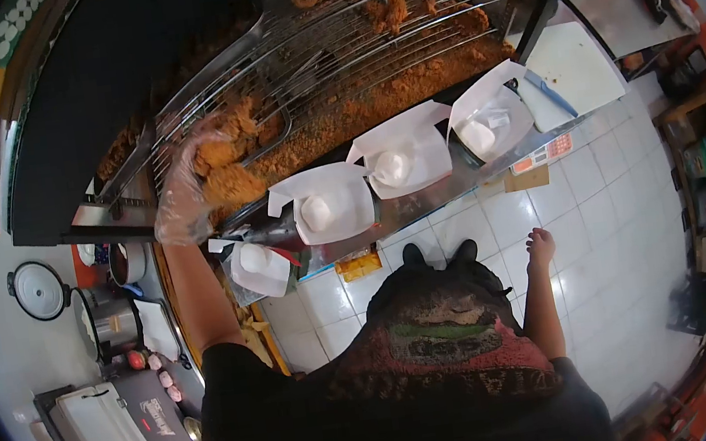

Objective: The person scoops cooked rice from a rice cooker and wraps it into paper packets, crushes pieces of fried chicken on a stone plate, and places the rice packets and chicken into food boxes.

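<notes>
Fried-chicken shop — wire rack [324, 58], fried pieces [389, 15], lined-up white boxes [431, 158].

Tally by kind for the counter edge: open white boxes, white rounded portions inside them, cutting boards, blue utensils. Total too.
Open white boxes: 4
White rounded portions: 4
White cutting board: 1
Blue utensil: 1
Total: 10

Craggy, golden-brown fried chicken pieces [232, 185] sit clustered in the gloved left fingers [200, 141]
</notes>
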Demonstrator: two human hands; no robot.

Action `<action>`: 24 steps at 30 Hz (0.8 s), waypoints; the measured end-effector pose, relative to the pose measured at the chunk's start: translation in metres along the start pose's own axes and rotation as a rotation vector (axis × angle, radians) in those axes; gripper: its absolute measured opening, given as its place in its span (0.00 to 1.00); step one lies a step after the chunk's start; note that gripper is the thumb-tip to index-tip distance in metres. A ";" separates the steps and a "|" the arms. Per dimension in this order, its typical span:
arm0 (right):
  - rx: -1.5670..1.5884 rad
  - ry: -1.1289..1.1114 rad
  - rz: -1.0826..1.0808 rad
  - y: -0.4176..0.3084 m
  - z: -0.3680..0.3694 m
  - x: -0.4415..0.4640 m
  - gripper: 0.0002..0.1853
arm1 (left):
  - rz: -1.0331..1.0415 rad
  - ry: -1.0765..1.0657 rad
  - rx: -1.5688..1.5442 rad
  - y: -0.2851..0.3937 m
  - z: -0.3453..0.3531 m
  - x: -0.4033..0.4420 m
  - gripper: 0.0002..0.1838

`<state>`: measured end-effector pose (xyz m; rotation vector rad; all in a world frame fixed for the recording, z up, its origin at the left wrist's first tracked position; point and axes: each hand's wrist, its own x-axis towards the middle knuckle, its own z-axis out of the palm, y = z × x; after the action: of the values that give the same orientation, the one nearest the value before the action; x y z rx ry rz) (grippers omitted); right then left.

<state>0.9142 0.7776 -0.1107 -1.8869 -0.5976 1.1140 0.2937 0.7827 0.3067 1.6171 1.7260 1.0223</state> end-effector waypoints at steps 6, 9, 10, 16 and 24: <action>-0.023 0.002 -0.023 -0.013 0.008 0.013 0.10 | 0.340 -0.080 -0.347 0.024 0.053 0.007 0.06; 0.047 0.012 -0.080 -0.039 0.004 0.023 0.09 | 0.379 -0.130 -0.494 0.011 0.123 0.023 0.11; 0.080 0.032 -0.092 -0.054 0.003 0.026 0.09 | 0.290 -0.209 -0.701 0.009 0.158 0.023 0.10; 0.298 0.158 -0.161 -0.168 -0.029 0.085 0.10 | -0.220 -0.718 -1.519 0.053 0.376 0.064 0.15; 0.555 0.062 -0.271 -0.280 -0.069 0.280 0.10 | -0.174 -0.177 -1.063 0.182 0.581 0.282 0.39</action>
<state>1.1163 1.1024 0.0129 -1.3146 -0.4353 0.9211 0.8380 1.1475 0.1636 0.8088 0.8790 1.3218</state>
